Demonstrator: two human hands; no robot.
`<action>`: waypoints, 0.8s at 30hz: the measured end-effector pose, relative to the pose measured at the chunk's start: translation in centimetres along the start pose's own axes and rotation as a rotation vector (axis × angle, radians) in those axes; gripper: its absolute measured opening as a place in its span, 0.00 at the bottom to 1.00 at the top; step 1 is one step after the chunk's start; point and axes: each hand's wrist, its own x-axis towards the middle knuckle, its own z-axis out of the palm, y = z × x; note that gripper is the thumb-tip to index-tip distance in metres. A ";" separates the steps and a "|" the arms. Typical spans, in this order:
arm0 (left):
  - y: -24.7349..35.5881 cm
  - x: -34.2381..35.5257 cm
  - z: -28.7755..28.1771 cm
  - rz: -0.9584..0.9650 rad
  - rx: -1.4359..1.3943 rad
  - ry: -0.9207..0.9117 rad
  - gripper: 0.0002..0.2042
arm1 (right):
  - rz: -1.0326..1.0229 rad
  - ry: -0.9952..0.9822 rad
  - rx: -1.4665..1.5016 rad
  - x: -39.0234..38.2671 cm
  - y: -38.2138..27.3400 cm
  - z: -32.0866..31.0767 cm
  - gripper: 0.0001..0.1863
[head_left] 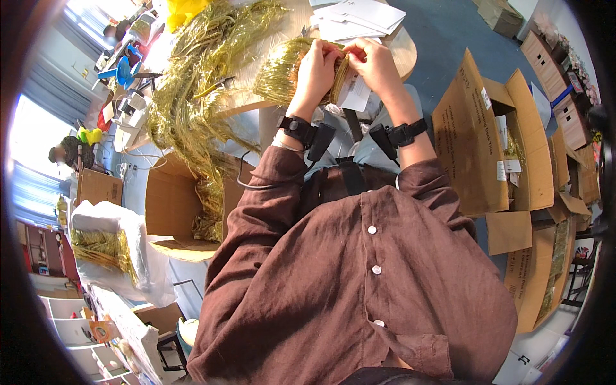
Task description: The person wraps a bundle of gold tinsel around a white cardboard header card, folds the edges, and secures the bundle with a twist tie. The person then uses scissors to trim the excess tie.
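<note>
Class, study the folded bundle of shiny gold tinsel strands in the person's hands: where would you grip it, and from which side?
Grip the gold tinsel bundle around its bound end, beside the white paper tag, where both hands, left hand and right hand, meet. Come from that right side: the other end fans into loose strands.

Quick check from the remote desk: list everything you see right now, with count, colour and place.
Tinsel bundle: one, gold, held in both hands over the table edge.
Paper tag: one, white, on the bundle under the right hand.
Loose tinsel pile: one, gold, across the round wooden table, spilling into an open box.
Paper sheets: a stack, white, far side of the table.
Cardboard boxes: several, brown, open, at right and left.
Plastic bag: one, white, holding gold tinsel, lower left.
Left hand: gripping the bundle.
Right hand: pinching the bundle's top.
</note>
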 end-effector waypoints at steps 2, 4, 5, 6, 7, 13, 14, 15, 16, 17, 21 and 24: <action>-0.1 0.0 0.0 -0.003 0.008 0.004 0.06 | 0.007 -0.001 0.005 0.0 0.0 0.0 0.07; -0.1 0.1 0.0 0.006 0.000 0.008 0.06 | 0.033 -0.006 0.007 0.0 0.1 0.1 0.07; -0.1 0.1 0.1 0.002 -0.007 0.007 0.06 | 0.024 -0.005 0.000 0.0 0.1 0.1 0.07; -0.1 0.1 0.0 0.011 -0.004 0.008 0.06 | 0.022 -0.005 -0.005 0.0 0.1 0.1 0.07; -0.1 0.0 0.0 0.010 -0.004 0.006 0.06 | 0.023 -0.005 -0.007 0.0 0.1 0.1 0.07; 0.4 0.0 -0.1 0.000 0.064 0.002 0.07 | -0.016 0.006 -0.031 0.0 0.3 0.1 0.08; 0.5 0.1 -0.1 0.003 0.068 0.000 0.07 | -0.022 0.009 -0.035 0.1 0.3 0.2 0.08; 0.6 0.1 -0.2 -0.008 0.055 -0.011 0.07 | -0.028 0.012 -0.040 0.1 0.3 0.2 0.08; 0.6 0.1 -0.2 -0.017 0.042 -0.022 0.08 | -0.033 0.016 -0.044 0.0 0.4 0.2 0.08; 0.7 0.2 -0.3 -0.036 0.027 -0.038 0.08 | -0.023 0.017 -0.036 0.0 0.4 0.2 0.08; 0.6 0.4 -0.5 -0.188 -0.178 -0.044 0.09 | 0.008 0.012 -0.003 0.0 0.4 0.2 0.08; 0.5 0.9 -0.7 -0.285 -0.223 -0.071 0.11 | 0.053 -0.001 0.022 -0.1 0.3 0.1 0.08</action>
